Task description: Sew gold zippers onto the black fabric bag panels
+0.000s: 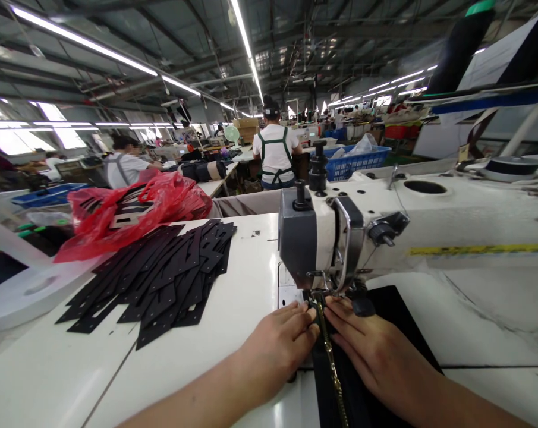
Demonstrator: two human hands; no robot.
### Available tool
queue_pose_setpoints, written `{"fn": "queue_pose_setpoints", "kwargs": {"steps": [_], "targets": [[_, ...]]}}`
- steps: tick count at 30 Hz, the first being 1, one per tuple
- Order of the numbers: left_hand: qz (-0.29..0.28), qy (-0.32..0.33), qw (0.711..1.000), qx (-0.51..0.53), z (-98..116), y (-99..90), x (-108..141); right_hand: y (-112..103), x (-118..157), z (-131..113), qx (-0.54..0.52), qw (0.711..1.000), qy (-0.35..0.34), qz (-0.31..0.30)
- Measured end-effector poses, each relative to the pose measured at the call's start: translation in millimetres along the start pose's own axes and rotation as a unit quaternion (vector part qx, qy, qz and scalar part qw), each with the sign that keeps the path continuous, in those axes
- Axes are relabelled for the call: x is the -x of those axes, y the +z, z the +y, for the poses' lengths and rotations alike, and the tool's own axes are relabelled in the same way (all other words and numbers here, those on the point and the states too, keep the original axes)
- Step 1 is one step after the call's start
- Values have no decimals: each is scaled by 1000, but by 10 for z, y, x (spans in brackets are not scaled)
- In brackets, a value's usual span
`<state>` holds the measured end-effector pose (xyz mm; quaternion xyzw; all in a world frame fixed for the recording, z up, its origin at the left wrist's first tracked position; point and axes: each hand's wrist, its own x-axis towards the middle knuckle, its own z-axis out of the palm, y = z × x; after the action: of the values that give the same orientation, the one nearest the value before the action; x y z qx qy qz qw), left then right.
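Note:
A zipper [330, 351] with gold teeth runs lengthwise on black fabric [396, 315], up to the presser foot of a white sewing machine [326, 238]. At its left edge, my left hand [280, 339] has its fingers curled and closed, the fingertips gripping the zipper's edge close to the foot. My right hand [371, 342] lies fairly flat on the black fabric to the right of the teeth, fingers stretched toward the needle area. Its fingertips are partly hidden by machine parts. The needle itself is hard to make out.
Flat black strips with small holes [170, 273] are heaped on the white table [197, 368] to the left. Behind them sits a red plastic bag [135, 208]; a white stand base [41, 291] is at far left. A person [275, 148] sits ahead near a blue basket [358, 161].

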<state>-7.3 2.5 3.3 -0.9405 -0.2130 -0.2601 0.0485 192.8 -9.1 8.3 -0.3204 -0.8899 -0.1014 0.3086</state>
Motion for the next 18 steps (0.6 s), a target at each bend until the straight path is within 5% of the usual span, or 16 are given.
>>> {"fn": "queue_pose_setpoints", "kwargs": {"steps": [12,18], "targets": [[-18,-35,999,-7,-39,61,-12,99,65,132,-51,998,9,-45],[-50,-64,996,22,-28,43,6,-22,29,69,-93,986,56,-125]]}}
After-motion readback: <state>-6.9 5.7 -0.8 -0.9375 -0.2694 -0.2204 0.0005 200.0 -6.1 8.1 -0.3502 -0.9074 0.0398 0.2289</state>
